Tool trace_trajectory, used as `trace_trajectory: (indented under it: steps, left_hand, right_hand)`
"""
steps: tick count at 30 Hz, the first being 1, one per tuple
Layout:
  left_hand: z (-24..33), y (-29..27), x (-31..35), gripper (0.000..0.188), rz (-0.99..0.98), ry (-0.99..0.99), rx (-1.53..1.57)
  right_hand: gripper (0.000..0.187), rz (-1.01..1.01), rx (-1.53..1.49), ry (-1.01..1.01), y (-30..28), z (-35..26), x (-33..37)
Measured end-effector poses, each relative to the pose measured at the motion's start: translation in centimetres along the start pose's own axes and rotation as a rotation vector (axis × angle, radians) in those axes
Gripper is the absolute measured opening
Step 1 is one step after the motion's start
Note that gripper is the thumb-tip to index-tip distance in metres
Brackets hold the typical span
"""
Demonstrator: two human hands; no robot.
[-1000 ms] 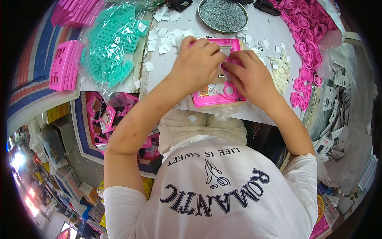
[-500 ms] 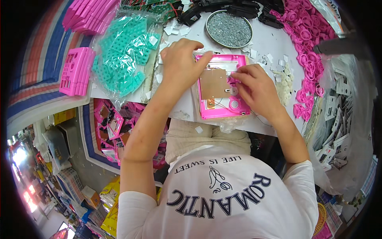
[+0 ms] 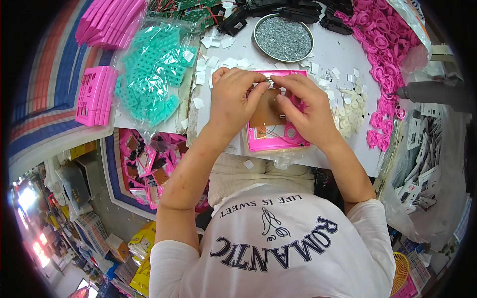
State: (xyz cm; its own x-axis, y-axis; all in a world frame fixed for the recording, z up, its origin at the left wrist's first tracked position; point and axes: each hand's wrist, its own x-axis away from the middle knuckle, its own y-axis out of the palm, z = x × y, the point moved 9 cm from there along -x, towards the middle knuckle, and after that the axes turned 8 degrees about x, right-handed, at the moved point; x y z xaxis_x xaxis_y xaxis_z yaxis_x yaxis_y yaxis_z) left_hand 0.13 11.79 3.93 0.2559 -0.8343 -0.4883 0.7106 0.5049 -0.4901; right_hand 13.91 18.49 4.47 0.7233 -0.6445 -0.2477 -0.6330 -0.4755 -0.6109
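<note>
A pink plastic casing lies on a padded support in front of me, with a brown board and thin wires inside it. My left hand reaches over its far left corner, thumb and index fingertip pinched close together at the far edge. Coming from the right, my right hand has curled fingers, its index fingertip meeting the left fingertips. A tiny pale, shiny bit shows between the fingertips; I cannot make out its kind. My right hand covers the casing's right side.
A round dish of small metal screws stands beyond the casing. Bagged turquoise parts and stacked pink casings are at left. Pink rings, white round pieces and a dark narrow-tipped tool are at right. White squares lie scattered.
My right hand has moved from the casing's right side up to its far edge. My left hand has shifted right to meet it. The dark tool at right has swung nearer.
</note>
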Motion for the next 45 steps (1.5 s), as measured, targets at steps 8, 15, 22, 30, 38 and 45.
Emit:
trace_trajectory:
  steps: [8, 15, 22, 30, 38, 45]
  left_hand:
    - [0.8, 0.0, 0.3, 0.01, -0.018, 0.13, 0.087]
    - [0.2, -0.3, 0.9, 0.011, 0.0, 0.032, 0.12]
    - [0.4, 0.2, 0.8, 0.009, -0.062, 0.081, 0.106]
    - [-0.2, -0.5, 0.9, 0.009, -0.034, -0.026, 0.088]
    - [-0.7, -0.7, 1.3, 0.007, 0.009, -0.085, 0.073]
    - [-1.0, -1.7, 1.4, 0.008, 0.058, -0.028, 0.019]
  right_hand:
    - [0.052, -0.261, -0.338, 0.108, 1.3, 1.7, 0.2]
    - [0.055, -0.256, -0.171, 0.108, -0.8, 1.2, 0.5]
    - [0.061, -0.334, -0.204, 0.04, 0.5, 1.4, -1.0]
    - [0.048, 0.38, 0.737, -0.265, -3.0, 8.2, -12.8]
    - [0.045, 0.406, 0.75, -0.233, -5.7, 11.2, -13.1]
    - [0.048, 0.04, 0.51, -0.235, -3.3, 0.3, -2.5]
